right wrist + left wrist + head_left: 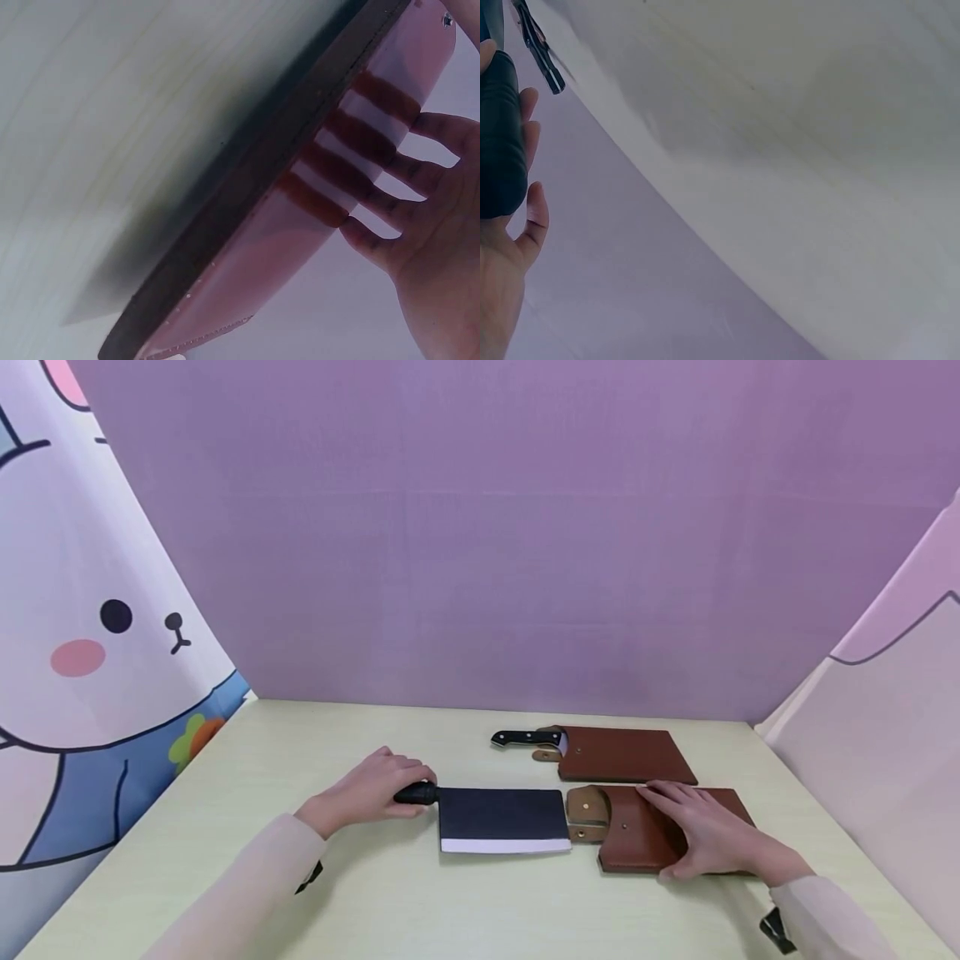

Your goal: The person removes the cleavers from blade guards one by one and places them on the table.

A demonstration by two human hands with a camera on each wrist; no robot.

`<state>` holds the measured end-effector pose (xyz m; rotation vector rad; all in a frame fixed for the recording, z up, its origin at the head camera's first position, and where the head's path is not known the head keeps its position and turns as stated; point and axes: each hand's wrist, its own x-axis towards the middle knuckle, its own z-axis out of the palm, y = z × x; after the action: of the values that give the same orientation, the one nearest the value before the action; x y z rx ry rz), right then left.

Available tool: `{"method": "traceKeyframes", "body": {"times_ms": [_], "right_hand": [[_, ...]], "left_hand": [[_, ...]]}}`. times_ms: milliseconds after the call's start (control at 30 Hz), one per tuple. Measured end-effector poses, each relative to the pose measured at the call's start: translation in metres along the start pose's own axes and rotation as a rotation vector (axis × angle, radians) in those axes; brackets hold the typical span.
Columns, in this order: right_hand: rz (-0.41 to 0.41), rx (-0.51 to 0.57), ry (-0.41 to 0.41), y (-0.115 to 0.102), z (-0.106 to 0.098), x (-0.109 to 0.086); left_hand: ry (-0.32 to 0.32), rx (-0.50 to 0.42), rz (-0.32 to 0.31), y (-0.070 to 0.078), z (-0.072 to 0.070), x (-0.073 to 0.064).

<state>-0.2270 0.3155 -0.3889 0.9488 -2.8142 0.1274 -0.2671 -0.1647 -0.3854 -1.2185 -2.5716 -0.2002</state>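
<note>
My left hand [382, 787] grips the black handle [499, 142] of a cleaver. Its broad dark blade [502, 814], with a bright strip along the near edge, points right over the table. The blade's tip end is at the strap flap [587, 810] of a brown leather knife sheath [630, 835]; whether they touch I cannot tell. Across that sheath lies my right hand [705, 827], thumb near its front edge. In the right wrist view its fingertips [360, 236] touch the glossy face of the sheath [255, 255], the fingers spread and fairly straight.
Behind, a second brown sheath [626, 753] lies flat with a black-handled knife [517, 738] partly in it. The pale table [337, 893] meets a purple backdrop [487, 543]. Cartoon-printed cloth [82, 568] hangs at the left.
</note>
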Motion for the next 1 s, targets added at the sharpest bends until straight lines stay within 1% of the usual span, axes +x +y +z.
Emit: {"method": "traceKeyframes", "body": {"times_ms": [267,533,733,867,1000], "right_hand": [[-0.015,0.007,0.002,-0.002,0.003,0.003],[-0.029,0.009,0.001,-0.005,0.006,0.006],[-0.018,0.030,-0.032,-0.008,0.007,0.008],[-0.006,0.043,-0.064,-0.011,0.007,0.010],[-0.007,0.044,-0.079,-0.012,0.007,0.012]], "left_hand": [[-0.009,0.003,-0.021,-0.004,-0.004,-0.012],[-0.010,-0.017,-0.025,-0.008,-0.008,-0.022],[-0.023,-0.021,-0.031,-0.011,-0.010,-0.029],[-0.023,-0.034,-0.035,-0.012,-0.012,-0.032],[-0.023,-0.042,-0.041,-0.014,-0.013,-0.036]]}}
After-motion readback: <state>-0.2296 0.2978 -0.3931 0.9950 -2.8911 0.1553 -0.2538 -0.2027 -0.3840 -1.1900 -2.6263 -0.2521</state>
